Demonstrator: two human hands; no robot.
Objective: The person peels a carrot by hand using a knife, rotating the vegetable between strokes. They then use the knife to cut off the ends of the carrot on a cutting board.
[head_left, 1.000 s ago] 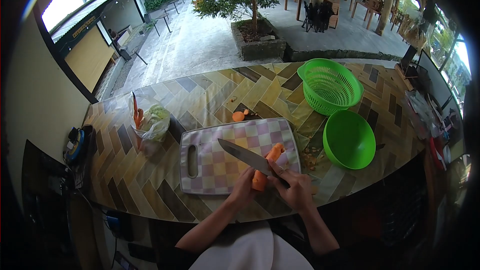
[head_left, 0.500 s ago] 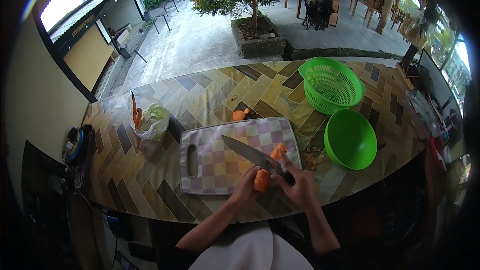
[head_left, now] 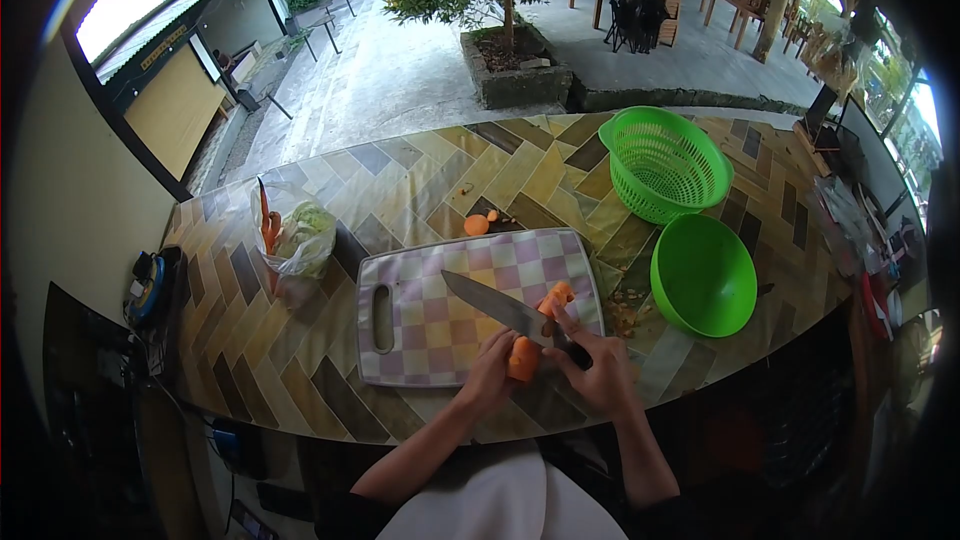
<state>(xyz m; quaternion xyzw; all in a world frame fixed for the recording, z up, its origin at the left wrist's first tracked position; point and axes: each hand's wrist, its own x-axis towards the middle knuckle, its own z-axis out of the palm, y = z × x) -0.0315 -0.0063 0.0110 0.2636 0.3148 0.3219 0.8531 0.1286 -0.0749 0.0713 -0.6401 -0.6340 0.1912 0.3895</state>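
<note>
My right hand (head_left: 600,370) is wrapped round the dark handle of a large kitchen knife (head_left: 492,302), whose blade points to the upper left over the chopping board. Closed on a thick piece of carrot (head_left: 523,358), my left hand (head_left: 487,372) is at the near edge of the board, just below the blade. A second carrot piece (head_left: 556,295) lies beyond the knife, close to my right fingers. Beneath them is the checkered chopping board (head_left: 420,345), with a handle slot at its left end.
Past the board's far edge lie carrot ends (head_left: 477,225). A green colander (head_left: 665,155) and a green bowl (head_left: 703,277) stand at the right, with peel scraps (head_left: 625,318) nearer the board. Left is a plastic bag (head_left: 305,245) with carrots and a pale green vegetable.
The view has shifted very slightly. Both hands, the knife and the carrot pieces keep nearly the same positions.
</note>
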